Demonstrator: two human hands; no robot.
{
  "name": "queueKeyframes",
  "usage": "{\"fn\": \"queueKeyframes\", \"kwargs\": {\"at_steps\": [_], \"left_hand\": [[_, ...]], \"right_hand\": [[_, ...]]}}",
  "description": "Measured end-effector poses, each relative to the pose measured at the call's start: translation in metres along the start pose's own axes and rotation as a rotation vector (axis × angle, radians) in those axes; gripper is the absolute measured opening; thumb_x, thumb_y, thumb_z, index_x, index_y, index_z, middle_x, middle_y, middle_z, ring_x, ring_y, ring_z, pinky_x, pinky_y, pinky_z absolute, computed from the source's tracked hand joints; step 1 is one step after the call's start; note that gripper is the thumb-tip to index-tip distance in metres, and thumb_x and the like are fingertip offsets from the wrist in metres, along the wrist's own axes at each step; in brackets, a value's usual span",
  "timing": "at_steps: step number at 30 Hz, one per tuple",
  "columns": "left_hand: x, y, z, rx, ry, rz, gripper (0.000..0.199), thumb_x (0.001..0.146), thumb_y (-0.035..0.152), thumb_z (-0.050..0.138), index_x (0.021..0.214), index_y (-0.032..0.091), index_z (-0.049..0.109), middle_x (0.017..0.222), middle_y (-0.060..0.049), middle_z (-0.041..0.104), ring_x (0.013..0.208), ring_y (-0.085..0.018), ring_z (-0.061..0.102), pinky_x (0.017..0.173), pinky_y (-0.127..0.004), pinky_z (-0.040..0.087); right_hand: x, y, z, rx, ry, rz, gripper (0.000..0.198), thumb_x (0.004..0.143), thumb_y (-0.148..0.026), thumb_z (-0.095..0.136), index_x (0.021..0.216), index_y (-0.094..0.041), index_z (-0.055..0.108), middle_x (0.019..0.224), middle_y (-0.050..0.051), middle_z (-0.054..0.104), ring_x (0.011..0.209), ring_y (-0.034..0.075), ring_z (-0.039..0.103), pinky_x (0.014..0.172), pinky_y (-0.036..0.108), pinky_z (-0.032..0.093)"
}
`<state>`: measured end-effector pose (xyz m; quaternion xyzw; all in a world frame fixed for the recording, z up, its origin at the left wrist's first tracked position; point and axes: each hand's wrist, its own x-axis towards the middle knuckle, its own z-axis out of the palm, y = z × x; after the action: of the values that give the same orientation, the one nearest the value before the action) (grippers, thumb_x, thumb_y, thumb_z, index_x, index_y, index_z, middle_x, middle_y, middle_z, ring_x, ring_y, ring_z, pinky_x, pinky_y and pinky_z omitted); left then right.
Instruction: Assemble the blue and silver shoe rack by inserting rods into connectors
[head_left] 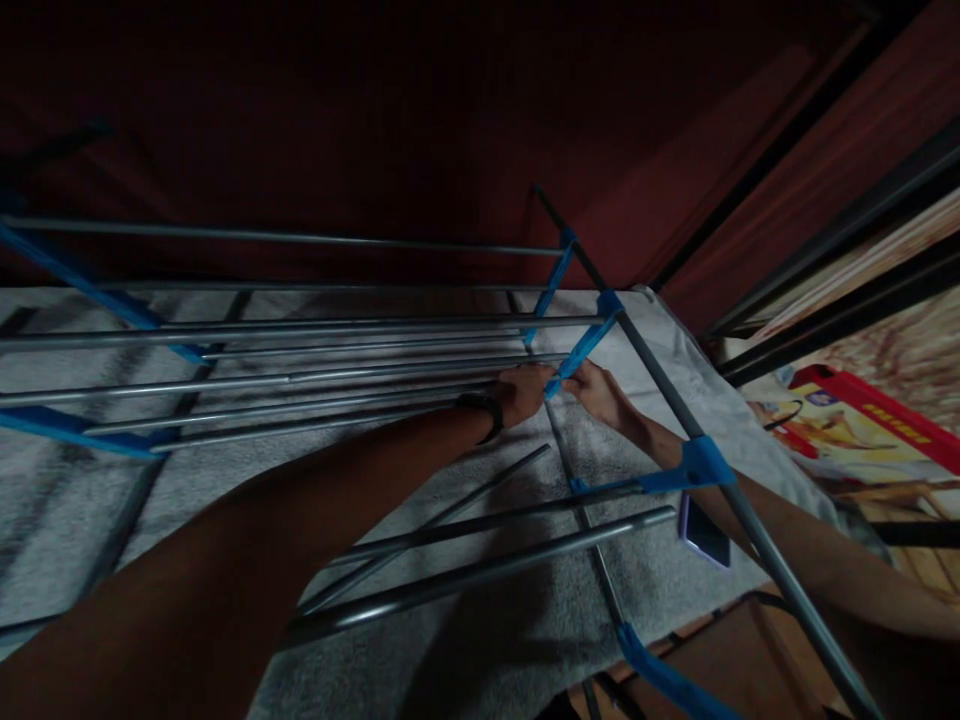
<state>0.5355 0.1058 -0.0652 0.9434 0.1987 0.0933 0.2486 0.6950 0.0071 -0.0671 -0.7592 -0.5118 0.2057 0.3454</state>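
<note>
A rack frame of grey metal tubes (420,327) and blue plastic brackets stands across the grey cloth. My left hand (526,392), with a dark band on its wrist, is closed around the end of a tube at the lower end of a blue bracket (582,353). My right hand (598,392) pinches that bracket's lower end from the other side, its arm passing beneath a slanting side tube (660,375). The fingers partly hide the joint. Nearer me, a thick tube (480,577) has a free right end, and a thinner tube (480,490) lies slanted.
Near my right forearm lies a phone (705,532) on the grey cloth (465,650). A red and yellow box (874,420) sits at the right, beside dark metal bars (847,325). A dark red curtain-like surface (337,120) rises behind the rack.
</note>
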Motion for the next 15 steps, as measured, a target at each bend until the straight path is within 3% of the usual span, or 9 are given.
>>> {"fn": "queueKeyframes", "kwargs": {"at_steps": [5,15], "left_hand": [[0.0009,0.0046,0.0001,0.049,0.004,-0.063,0.036,0.098,0.022,0.041,0.123,0.019,0.067,0.109,-0.009,0.073,0.103,-0.024,0.069,0.086,-0.033,0.054],[0.0076,-0.0011,0.0028,0.008,0.014,-0.068,0.039,0.096,0.018,0.047,0.129,0.021,0.068,0.107,-0.010,0.074,0.101,-0.026,0.070,0.086,-0.034,0.054]], "right_hand": [[-0.0027,-0.0042,-0.0008,-0.144,0.024,-0.051,0.021,0.084,-0.011,0.057,0.102,-0.020,0.065,0.102,0.004,0.076,0.097,0.022,0.070,0.085,0.029,0.051],[-0.0014,-0.0090,-0.0006,-0.123,-0.016,-0.051,0.028,0.084,-0.006,0.057,0.107,-0.018,0.067,0.111,0.007,0.076,0.106,0.023,0.068,0.091,0.031,0.051]]}}
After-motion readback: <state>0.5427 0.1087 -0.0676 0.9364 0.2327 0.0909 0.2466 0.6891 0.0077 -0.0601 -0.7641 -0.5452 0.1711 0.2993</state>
